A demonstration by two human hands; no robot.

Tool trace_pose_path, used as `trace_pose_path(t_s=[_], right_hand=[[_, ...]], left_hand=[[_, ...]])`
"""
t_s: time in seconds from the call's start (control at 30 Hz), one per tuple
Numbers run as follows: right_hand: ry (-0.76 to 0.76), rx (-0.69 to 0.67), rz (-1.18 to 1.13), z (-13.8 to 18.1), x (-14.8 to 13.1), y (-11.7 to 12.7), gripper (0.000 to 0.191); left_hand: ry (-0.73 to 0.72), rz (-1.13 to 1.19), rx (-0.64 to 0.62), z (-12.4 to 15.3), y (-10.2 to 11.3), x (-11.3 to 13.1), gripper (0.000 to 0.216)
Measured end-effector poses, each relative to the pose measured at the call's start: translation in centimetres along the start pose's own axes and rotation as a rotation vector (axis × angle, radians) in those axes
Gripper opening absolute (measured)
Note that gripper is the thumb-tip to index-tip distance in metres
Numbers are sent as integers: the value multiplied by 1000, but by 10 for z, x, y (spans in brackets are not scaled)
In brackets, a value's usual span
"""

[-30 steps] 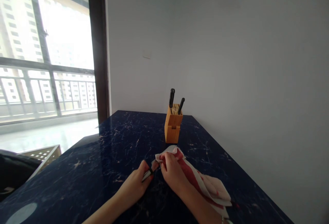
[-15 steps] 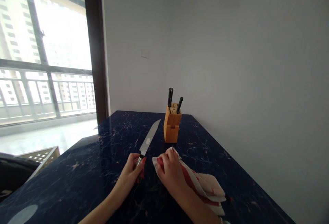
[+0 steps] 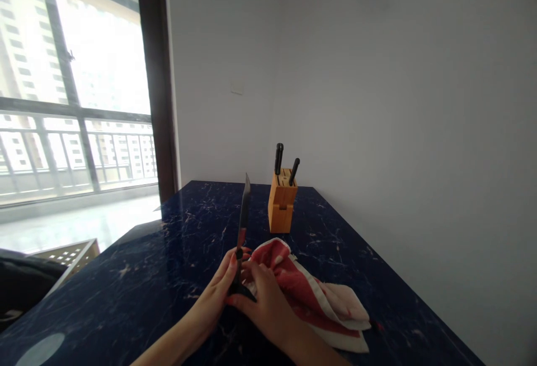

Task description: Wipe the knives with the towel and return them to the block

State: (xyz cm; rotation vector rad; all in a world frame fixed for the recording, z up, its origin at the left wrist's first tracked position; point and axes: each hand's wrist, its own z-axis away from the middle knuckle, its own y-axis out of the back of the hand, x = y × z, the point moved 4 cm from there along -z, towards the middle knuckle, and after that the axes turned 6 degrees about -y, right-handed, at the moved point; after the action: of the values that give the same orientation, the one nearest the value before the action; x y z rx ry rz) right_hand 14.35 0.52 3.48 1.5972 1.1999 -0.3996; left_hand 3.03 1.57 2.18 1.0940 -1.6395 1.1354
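A kitchen knife (image 3: 245, 209) with a long blade stands point up, its blade turned nearly edge-on to me. My left hand (image 3: 220, 286) is closed around it where blade and handle meet. My right hand (image 3: 266, 304) has its thumb and fingers about the black handle, just below the left. Touching or just behind the right fingers is a crumpled red and white cloth (image 3: 302, 287), spread to the right across the table. Part of the handle is hidden by the hands.
Beyond the hands stands a wooden knife block (image 3: 281, 209) holding black-handled knives (image 3: 295, 170). All this rests on a dark blue marbled table (image 3: 201, 215). A grey wall (image 3: 398, 131) borders the right side; a window (image 3: 104, 64) is at left, above a perforated chair or stool (image 3: 78, 257).
The knife has turned from flat side facing me to nearly edge-on, and its tip has risen. My right hand has moved left from the cloth onto the knife handle.
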Motion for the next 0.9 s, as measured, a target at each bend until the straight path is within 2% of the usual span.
trace_pose_path(t_s=[0.13,0.23,0.33,0.43,0.5,0.63,0.77,0.9], right_hand=[[-1,-67,-224,-2,-1,-1,54],[-9,-88,-233,-2,-1,-2,48],[6,-45,-80,-3,1,1,39],[44,36,145,-7,4,7,28],[61,75,272,-10,6,12,27],[135,56,476,-17,7,18,29],[185,71,550,-19,7,22,27],[116,271,504,-18,10,31,30]], left_hand=[[30,75,-40,2,-6,1,46],[38,74,-80,2,-7,0,43],[-48,-115,-57,-5,3,4,36],[-218,-421,86,-14,23,16,25],[-285,-487,172,-17,36,22,26],[-275,-450,186,-17,48,23,33],[-202,-429,241,-16,50,15,39],[-189,-432,330,-17,54,14,45]])
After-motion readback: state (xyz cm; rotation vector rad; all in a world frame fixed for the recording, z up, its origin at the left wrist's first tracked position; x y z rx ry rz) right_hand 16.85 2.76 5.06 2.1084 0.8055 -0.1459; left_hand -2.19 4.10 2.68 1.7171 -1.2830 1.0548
